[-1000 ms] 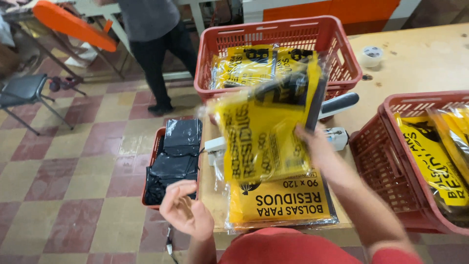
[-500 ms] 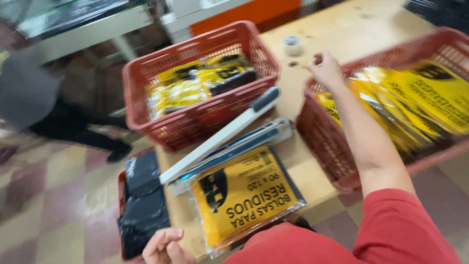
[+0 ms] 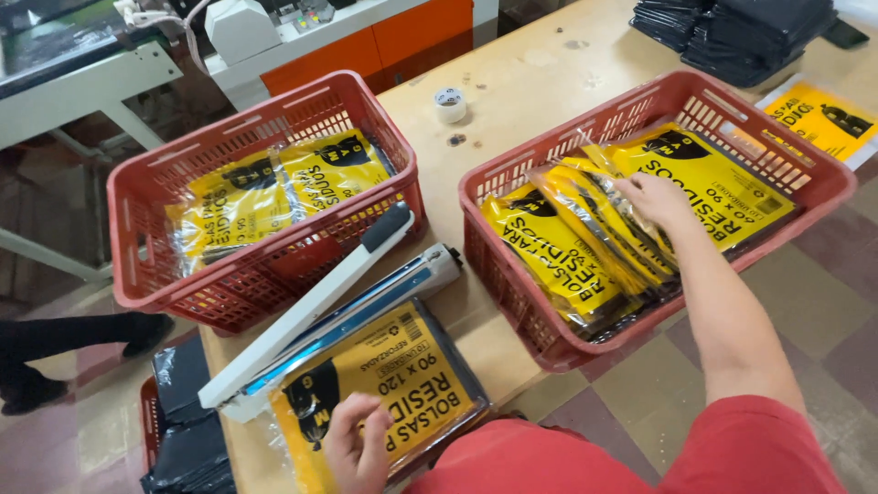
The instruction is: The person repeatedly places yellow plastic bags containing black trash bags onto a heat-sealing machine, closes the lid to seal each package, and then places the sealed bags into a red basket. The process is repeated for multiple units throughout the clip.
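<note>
Around the pale wooden worktop [image 3: 540, 101] spreads a floor [image 3: 786, 302] of worn reddish and beige tiles, with a grey metal table [image 3: 73, 78] and an orange-and-white cabinet [image 3: 366, 37] beyond its far edge.

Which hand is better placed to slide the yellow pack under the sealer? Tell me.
Left, probably. The left hand already rests on the yellow pack beside the sealer; the right hand is away in the right basket.

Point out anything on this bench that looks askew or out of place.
Nothing is damaged or spilled. The heat sealer lies slanted with its arm raised, its tip resting against the left basket. In the right basket the yellow packs sit fanned and overlapping under the right hand, not squared.
</note>
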